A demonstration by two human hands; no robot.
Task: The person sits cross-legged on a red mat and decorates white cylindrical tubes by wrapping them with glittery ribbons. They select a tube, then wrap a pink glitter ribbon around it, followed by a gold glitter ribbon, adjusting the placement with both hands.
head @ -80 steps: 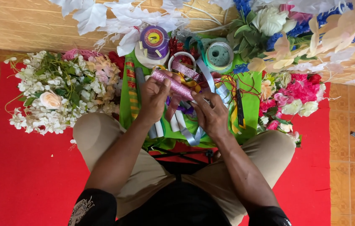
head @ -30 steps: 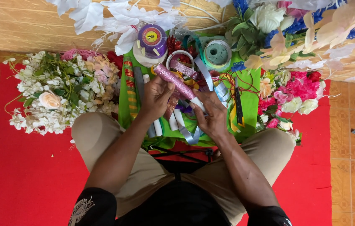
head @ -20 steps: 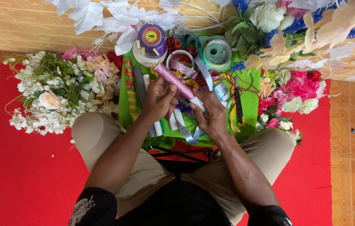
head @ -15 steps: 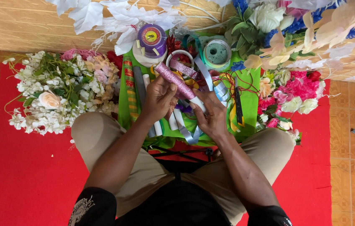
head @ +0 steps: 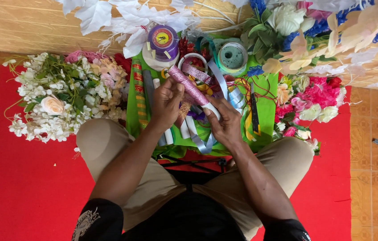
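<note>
A pink glitter roll (head: pixel 190 86) slants from upper left to lower right above a green tray (head: pixel 267 111). My left hand (head: pixel 166 103) grips its upper part. My right hand (head: pixel 224 122) holds its lower white end. Under both hands lie several other rolls and loose silver-grey ribbon (head: pixel 200 143). A purple ribbon spool (head: pixel 163 39) and a green tape spool (head: pixel 232 56) stand at the tray's far side.
White and peach artificial flowers (head: pixel 59 100) lie at the left on a red mat (head: pixel 24 187). Pink and white flowers (head: pixel 314 100) lie at the right. A yellow-handled tool (head: pixel 253 111) rests on the tray. Wooden floor (head: pixel 28 27) beyond; my knees flank the tray.
The roll has tilted slightly and my left hand has shifted a little up along it. My right hand stays on its lower end.
</note>
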